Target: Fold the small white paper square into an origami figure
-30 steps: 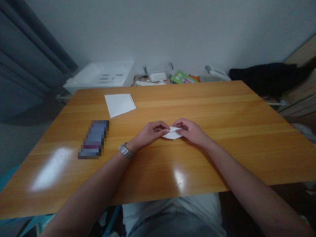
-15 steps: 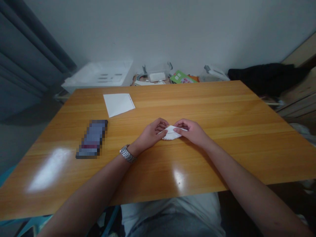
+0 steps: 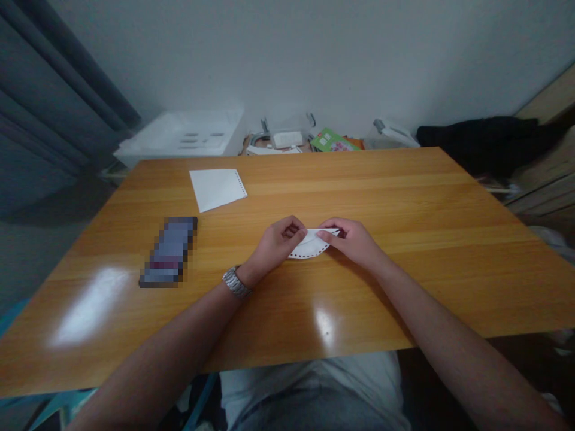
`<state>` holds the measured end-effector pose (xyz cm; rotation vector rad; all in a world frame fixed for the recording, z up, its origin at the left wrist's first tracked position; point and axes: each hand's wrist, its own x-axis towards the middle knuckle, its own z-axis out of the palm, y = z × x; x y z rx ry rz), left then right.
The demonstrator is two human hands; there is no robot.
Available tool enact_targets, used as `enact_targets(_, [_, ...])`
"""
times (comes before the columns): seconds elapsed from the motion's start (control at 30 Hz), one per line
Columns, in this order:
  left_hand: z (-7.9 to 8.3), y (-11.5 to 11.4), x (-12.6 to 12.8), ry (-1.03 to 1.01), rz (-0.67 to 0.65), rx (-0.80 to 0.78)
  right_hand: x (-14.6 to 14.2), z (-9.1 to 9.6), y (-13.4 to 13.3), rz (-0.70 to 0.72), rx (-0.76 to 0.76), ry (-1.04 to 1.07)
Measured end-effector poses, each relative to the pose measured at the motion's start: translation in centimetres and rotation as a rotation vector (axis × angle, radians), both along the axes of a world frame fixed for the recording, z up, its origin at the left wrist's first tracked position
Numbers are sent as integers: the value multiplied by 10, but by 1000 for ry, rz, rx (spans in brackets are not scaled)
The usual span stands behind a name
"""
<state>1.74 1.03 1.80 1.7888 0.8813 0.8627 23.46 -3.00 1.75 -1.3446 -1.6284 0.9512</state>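
A small piece of folded white paper (image 3: 309, 244) is held just over the wooden table, a row of punched holes running along its curved near edge. My left hand (image 3: 282, 238) pinches its left side between thumb and fingers; a metal watch (image 3: 236, 282) is on that wrist. On the other side, my right hand (image 3: 349, 238) grips the paper, thumb on top and fingers behind. The fingers partly hide both ends of the paper.
A loose white sheet (image 3: 218, 189) with a perforated edge lies at the table's (image 3: 449, 239) back left. Nearer, on the left, is a pixelated dark phone-like device (image 3: 169, 251). Beyond the far edge stand a white tub (image 3: 179, 134) and a green packet (image 3: 332, 140).
The paper's far edge now lies flatter and straighter, and more of its holed near edge shows. My left thumb and fingers have closed together on the paper's upper left.
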Motion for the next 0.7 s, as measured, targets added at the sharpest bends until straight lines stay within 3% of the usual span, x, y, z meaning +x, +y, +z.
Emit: enact_targets(0.7, [1, 2, -4, 62, -27, 17, 8, 0, 1, 57, -50, 38])
